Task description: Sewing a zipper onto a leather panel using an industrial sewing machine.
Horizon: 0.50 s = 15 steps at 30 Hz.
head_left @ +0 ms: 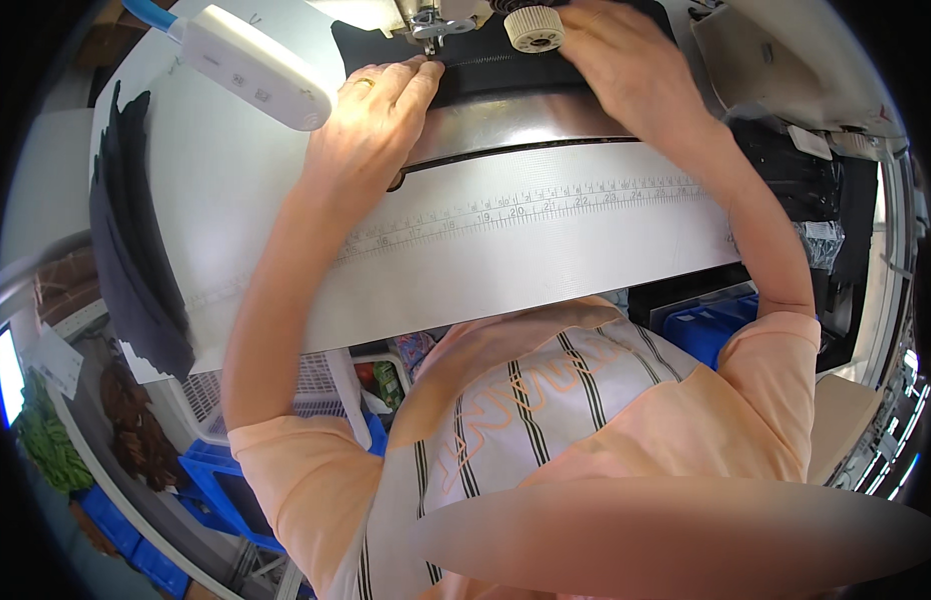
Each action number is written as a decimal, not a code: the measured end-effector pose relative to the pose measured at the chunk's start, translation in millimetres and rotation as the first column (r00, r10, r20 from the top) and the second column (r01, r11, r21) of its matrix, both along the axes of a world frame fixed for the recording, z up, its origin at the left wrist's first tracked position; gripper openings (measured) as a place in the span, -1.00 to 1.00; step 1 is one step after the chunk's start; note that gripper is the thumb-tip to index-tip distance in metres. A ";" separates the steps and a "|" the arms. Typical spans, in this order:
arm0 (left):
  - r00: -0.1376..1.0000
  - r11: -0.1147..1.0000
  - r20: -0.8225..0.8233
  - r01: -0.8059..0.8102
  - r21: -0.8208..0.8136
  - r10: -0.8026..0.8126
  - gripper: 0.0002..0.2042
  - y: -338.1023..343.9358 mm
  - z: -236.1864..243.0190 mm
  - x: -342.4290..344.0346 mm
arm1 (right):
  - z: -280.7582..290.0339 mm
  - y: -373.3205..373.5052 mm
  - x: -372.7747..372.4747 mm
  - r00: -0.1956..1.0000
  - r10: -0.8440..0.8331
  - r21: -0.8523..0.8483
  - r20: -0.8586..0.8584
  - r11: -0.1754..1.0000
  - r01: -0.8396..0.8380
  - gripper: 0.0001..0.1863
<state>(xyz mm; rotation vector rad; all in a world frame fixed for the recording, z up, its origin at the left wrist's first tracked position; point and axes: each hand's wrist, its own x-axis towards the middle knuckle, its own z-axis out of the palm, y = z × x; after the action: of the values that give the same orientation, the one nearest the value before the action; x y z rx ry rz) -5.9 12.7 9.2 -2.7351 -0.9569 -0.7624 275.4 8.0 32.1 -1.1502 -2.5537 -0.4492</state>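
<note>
A piece of black fabric (478, 82) with a line of stitching lies on the metal bed of a sewing machine (516, 125). My left hand (381, 110), a ring on one finger, rests on the fabric's left part with its fingers stretched out flat. Their tips reach close to the presser foot (432, 44). To the right, my right hand (621, 65) lies over the fabric behind a ribbed cream knob (535, 30). Its fingers extend leftward, slightly blurred, and the knob hides some of the tips.
A white device with a blue cable (256, 70) juts in beside my left hand. Dark fabric pieces (136, 230) hang over the table's left edge. A ruler scale (516, 212) runs along the white tabletop (436, 270). Below are a white basket (321, 380) and blue crates (226, 490).
</note>
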 end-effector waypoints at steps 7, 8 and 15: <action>0.994 1.000 0.111 0.020 -0.010 -0.019 -0.71 0.5 -9.9 -4.5 | -29.5 1.7 -48.7 0.958 0.131 -0.136 -0.254 0.976 -0.170 -0.59; 0.994 1.000 0.110 0.007 0.002 -0.007 -0.71 -0.6 -10.8 -4.2 | -30.8 1.4 -49.3 0.958 0.133 -0.135 -0.254 0.976 -0.172 -0.59; 0.989 1.000 0.144 -0.030 0.000 0.030 -0.71 -4.9 -15.5 -0.8 | -33.8 -2.5 -51.0 0.960 0.116 -0.064 -0.254 0.989 -0.136 -0.62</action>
<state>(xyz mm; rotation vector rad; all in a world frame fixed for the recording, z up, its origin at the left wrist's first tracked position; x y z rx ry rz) -6.7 7.8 -6.3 -2.6876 -1.0212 -0.9663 224.5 5.5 -1.7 -0.9926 -2.4242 -0.1595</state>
